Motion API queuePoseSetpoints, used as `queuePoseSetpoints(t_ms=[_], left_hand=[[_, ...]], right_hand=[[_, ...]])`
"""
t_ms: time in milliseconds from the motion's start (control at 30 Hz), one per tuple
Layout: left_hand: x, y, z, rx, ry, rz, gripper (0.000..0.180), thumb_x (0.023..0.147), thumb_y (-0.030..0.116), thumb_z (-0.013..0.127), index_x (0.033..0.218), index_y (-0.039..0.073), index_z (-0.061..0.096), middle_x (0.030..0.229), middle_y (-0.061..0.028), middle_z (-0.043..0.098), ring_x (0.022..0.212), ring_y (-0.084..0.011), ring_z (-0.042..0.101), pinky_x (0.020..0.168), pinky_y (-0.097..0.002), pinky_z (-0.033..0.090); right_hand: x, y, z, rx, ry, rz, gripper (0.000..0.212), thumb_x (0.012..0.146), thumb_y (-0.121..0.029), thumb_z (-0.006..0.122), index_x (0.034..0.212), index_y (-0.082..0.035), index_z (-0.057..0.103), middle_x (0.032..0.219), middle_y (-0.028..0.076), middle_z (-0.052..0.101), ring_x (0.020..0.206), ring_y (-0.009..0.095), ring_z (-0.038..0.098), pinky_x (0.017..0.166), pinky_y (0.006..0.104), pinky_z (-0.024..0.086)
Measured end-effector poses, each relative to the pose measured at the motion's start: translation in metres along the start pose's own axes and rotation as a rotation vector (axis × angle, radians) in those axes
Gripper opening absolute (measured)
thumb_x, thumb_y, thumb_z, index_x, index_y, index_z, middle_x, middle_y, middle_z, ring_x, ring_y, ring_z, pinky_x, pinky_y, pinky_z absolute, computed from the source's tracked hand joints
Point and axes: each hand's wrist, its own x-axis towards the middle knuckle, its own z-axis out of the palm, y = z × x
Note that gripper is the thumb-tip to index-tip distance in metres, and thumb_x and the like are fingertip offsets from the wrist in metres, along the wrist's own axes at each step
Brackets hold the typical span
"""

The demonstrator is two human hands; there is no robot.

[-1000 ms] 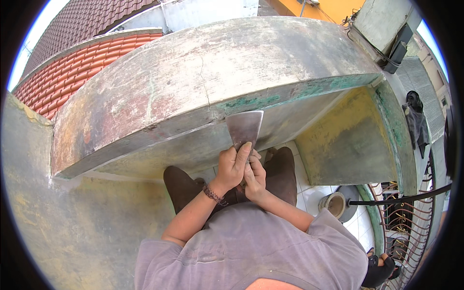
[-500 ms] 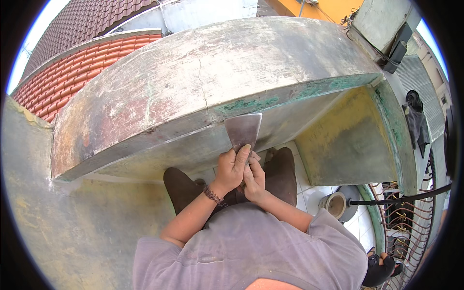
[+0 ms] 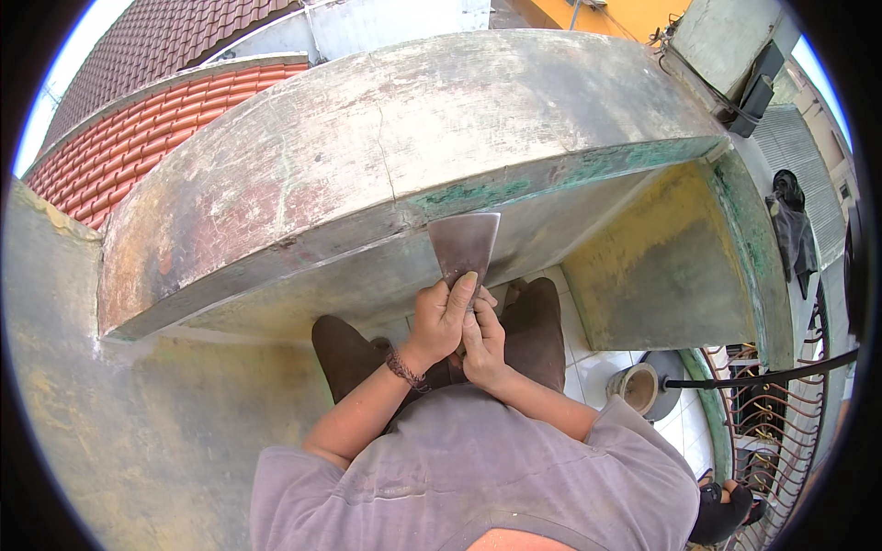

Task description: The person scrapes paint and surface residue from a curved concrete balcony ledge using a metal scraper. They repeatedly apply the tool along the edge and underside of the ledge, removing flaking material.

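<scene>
A wide-bladed metal scraper [image 3: 464, 246] is held upright in front of my body, its broad straight edge facing away from me. My left hand [image 3: 435, 320] wraps around its lower part, with the thumb lying along the base of the blade. Pressed close beside it, my right hand [image 3: 484, 347] also grips the scraper lower down; the fingers of both hands hide the handle. Beyond the blade edge is the scuffed underside lip of a concrete parapet [image 3: 377, 138], marked by green paint patches. Whether the blade touches it, I cannot tell.
Stained walls stand at the left [image 3: 184, 432] and right [image 3: 657, 262]. A round pot [image 3: 634, 387] sits on white floor tiles to the right, near a curved metal railing [image 3: 799, 413]. Dark cloth [image 3: 792, 230] hangs at the far right. Tiled roofs [image 3: 175, 138] lie beyond the parapet.
</scene>
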Motion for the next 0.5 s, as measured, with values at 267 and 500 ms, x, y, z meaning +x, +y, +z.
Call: queuePoseSetpoints(t_ms=[267,500], left_hand=[[-0.003,0.004,0.002,-0.075,0.037,-0.015,0.046,0.103,0.035,0.042,0.082,0.000,0.061,0.073,-0.0093,0.069,0.063,-0.0134,0.064,0.059,-0.0277,0.051],[-0.006,0.007,0.003,-0.077,0.030,-0.007,0.046,0.104,0.035,0.040,0.083,-0.001,0.060,0.072,-0.0101,0.068,0.064,-0.0144,0.064,0.059,-0.0278,0.051]], right_hand=[[-0.004,-0.001,0.001,0.008,-0.006,-0.019,0.028,0.103,-0.020,0.040,0.118,0.002,0.048,0.061,-0.002,0.049,0.044,0.005,0.044,0.040,0.0218,0.035],[-0.009,-0.002,0.000,0.034,0.001,0.023,0.028,0.103,-0.021,0.040,0.118,0.002,0.048,0.061,-0.002,0.049,0.044,0.005,0.044,0.040,0.0219,0.036]])
